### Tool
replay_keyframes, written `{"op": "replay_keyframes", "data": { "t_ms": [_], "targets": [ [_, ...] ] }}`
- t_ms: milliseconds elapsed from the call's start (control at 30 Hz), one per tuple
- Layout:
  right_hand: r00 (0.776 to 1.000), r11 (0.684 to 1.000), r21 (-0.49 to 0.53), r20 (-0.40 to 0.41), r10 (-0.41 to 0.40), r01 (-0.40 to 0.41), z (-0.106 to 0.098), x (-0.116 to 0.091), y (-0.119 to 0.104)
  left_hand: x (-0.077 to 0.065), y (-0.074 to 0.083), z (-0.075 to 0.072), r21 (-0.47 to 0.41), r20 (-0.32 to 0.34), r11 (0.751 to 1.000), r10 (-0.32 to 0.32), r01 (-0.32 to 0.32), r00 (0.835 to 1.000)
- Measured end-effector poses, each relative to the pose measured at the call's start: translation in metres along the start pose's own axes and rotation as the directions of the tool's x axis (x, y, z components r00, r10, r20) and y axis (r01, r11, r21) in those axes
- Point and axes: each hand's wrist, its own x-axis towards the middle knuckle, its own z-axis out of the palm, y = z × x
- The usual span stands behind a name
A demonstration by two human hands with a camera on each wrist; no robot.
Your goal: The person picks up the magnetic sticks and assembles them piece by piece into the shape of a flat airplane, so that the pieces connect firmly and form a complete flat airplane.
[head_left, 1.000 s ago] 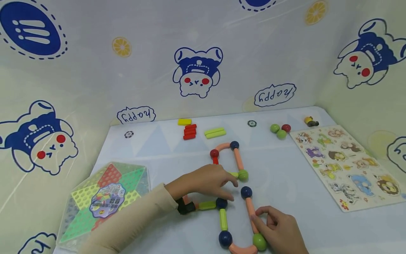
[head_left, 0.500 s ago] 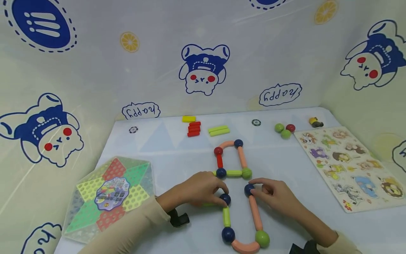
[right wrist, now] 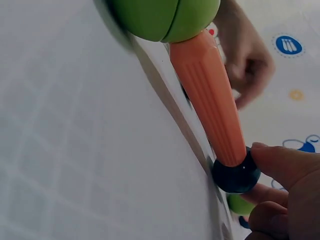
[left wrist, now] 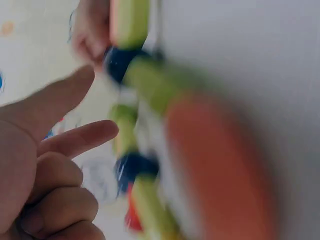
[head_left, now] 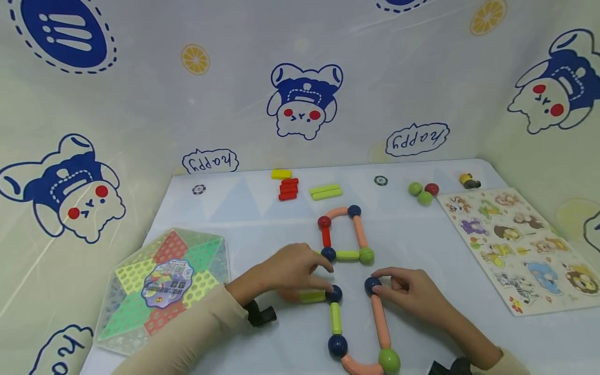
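My right hand [head_left: 414,291] pinches a dark blue ball [head_left: 372,285] between thumb and forefinger. From that ball an orange magnetic stick [head_left: 380,323] runs down to a green ball [head_left: 389,360]. My left hand [head_left: 292,268] hovers left of another blue ball [head_left: 334,294], thumb and forefinger spread apart. In the left wrist view, its other fingers [left wrist: 65,205] curl in with nothing held. A lime stick [head_left: 336,319] links this ball to a lower blue ball [head_left: 337,346], and a curved orange stick [head_left: 361,366] continues to the green ball. A gap separates the two upper blue balls.
Behind the hands lies a second ball-and-stick loop [head_left: 348,255]. Farther back are red sticks [head_left: 288,190], lime sticks [head_left: 325,191], a yellow piece [head_left: 281,174] and loose balls [head_left: 425,198]. A plastic case [head_left: 122,297] sits left, an animal sticker board [head_left: 511,260] right.
My right hand has moved from the orange stick up to the blue ball at its far end. My left thumb and forefinger closed around the other blue ball, then came off it.
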Motion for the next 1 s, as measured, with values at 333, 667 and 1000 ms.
{"op": "replay_keyframes", "data": {
  "t_ms": [333, 667, 1000],
  "targets": [
    [0.999, 0.999, -0.002, -0.006, 0.054, -0.054, 0.001, 0.002, 0.003, 0.040, -0.115, -0.061, 0.089, -0.254, 0.887, -0.419, 0.453, 0.872],
    [1.000, 1.000, -0.015, -0.012, 0.008, -0.008, 0.004, 0.002, 0.003, 0.054, -0.142, -0.056, 0.081, -0.266, 0.855, -0.477, 0.513, 0.838],
    [0.999, 0.999, -0.024, -0.009, 0.030, -0.031, 0.002, 0.001, 0.004, 0.055, -0.132, -0.054, 0.085, -0.223, 0.842, -0.505, 0.533, 0.834]
  ]
}}
